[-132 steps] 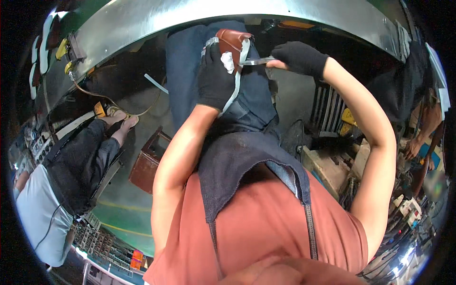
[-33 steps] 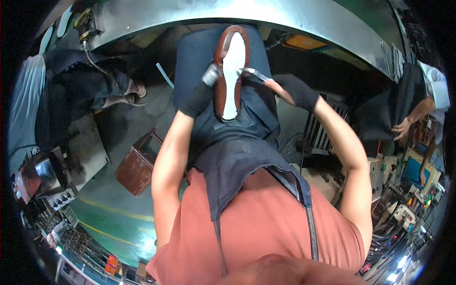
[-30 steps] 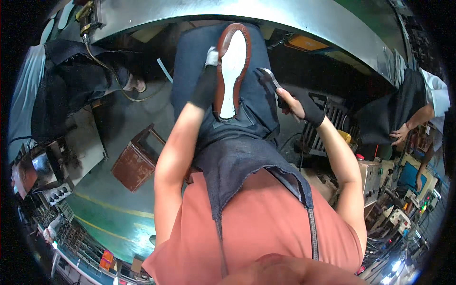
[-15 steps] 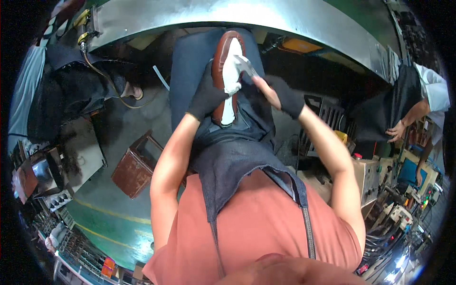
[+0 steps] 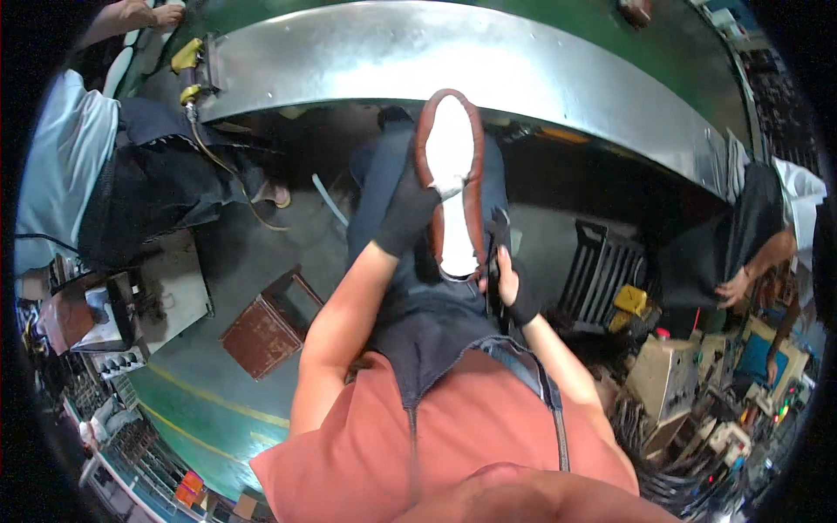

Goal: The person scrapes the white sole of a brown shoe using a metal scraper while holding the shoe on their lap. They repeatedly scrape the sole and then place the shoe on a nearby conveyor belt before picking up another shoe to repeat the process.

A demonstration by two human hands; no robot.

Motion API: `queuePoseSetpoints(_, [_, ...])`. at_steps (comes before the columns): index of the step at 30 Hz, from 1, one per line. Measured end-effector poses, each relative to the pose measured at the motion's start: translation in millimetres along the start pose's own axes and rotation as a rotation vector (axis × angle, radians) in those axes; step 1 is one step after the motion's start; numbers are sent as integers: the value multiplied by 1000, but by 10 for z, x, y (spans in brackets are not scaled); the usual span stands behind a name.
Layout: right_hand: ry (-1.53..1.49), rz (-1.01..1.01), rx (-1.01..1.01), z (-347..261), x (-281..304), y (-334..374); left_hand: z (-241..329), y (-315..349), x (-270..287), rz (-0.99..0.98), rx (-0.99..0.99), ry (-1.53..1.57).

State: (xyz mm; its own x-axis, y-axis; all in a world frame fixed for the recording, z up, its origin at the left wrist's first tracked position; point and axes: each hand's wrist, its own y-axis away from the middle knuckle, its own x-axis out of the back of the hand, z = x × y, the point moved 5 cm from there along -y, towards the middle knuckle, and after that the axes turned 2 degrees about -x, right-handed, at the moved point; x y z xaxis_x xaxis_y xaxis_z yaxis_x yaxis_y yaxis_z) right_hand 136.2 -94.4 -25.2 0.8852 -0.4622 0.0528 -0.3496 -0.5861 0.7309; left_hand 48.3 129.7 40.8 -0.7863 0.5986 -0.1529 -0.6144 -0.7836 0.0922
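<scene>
The brown leather shoe [image 5: 473,202], white underside [image 5: 451,139] up, lies above the person's lap, its long axis running from the near heel towards the metal worktop [image 5: 349,52]. The left hand [image 5: 408,213] grasps its waist from the left; the right hand [image 5: 506,281] is nearer the heel, just right of it, its grip unclear.

2 bare forearms [image 5: 356,288] reach forward, left hand [image 5: 408,211] gripping farther out, right hand [image 5: 511,286] closed and nearer in
</scene>
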Motion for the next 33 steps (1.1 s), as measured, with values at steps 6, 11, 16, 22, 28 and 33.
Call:
queuePoseSetpoints(6, [-136, 114, -218, 261, 35, -341, 734, -2059, -410, -168, 36, 307])
queuePoseSetpoints(11, [9, 40, -254, -189, 87, -941, 914, -3104, -648, -70, -299, -267])
queuePoseSetpoints(16, [-54, 16, -316, -529, 104, -1367, 1040, -4096, -438, 674, 102, -808])
queuePoseSetpoints(22, [-89, 20, -346, -644, 99, -1553, 726, -4608, -203, 573, -188, -1182])
queuePoseSetpoints(28, [-55, 45, -352, -687, 135, -1504, 544, -4338, 290, -40, -818, -1585])
queuePoseSetpoints(33, [0, -13, -309, -844, 85, -1443, 707, -4266, -65, -145, -807, -1075])
